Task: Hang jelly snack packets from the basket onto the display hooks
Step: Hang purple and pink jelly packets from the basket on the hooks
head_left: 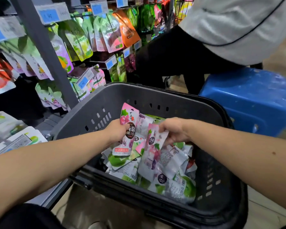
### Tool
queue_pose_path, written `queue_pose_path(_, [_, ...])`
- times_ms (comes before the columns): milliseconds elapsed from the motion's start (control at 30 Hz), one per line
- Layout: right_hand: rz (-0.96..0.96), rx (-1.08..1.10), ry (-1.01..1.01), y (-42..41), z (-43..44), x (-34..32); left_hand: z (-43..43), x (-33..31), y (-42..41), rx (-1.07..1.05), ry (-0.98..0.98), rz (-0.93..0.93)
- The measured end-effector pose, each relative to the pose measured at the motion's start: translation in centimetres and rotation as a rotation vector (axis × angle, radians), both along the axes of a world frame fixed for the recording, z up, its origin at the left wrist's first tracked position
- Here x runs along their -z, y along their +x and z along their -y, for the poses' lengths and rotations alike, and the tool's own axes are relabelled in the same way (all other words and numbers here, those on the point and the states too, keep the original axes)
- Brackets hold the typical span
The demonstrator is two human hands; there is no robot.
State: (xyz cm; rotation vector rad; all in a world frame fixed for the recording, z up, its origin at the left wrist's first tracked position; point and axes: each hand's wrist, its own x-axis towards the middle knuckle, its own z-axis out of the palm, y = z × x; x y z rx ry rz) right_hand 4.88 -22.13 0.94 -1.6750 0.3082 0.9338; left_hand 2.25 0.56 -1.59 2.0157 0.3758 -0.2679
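A dark grey plastic basket [155, 96] stands in front of me, holding several jelly snack packets [175, 184] in pink, green and silver. Inside it, my left hand [116, 131] grips a pink grape jelly packet [128, 129] upright by its left edge. To the right of it, my right hand [173, 129] pinches the top of a second pink packet [153, 151], which hangs down over the pile. Display hooks [96, 61] with blue price tags stick out of the rack at the upper left, most of them loaded with hanging packets.
Another person in a grey top and black trousers [180, 52] stands right behind the basket. A blue plastic stool [248, 96] is at the right. A grey rack upright [45, 52] runs down the left. More packets lie on a low shelf [15, 138] at the left.
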Motion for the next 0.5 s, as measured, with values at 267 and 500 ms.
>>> queue_pose_path(267, [-0.043, 0.406, 0.312, 0.9, -2.0, -2.0, 1.3, -0.8, -1.0, 0.336, 0.091, 0.047])
queue_pose_path(500, [-0.196, 0.525, 0.411, 0.1, -3.0, -2.6, 1.8, 0.4, -1.3, 0.532, 0.120, 0.169])
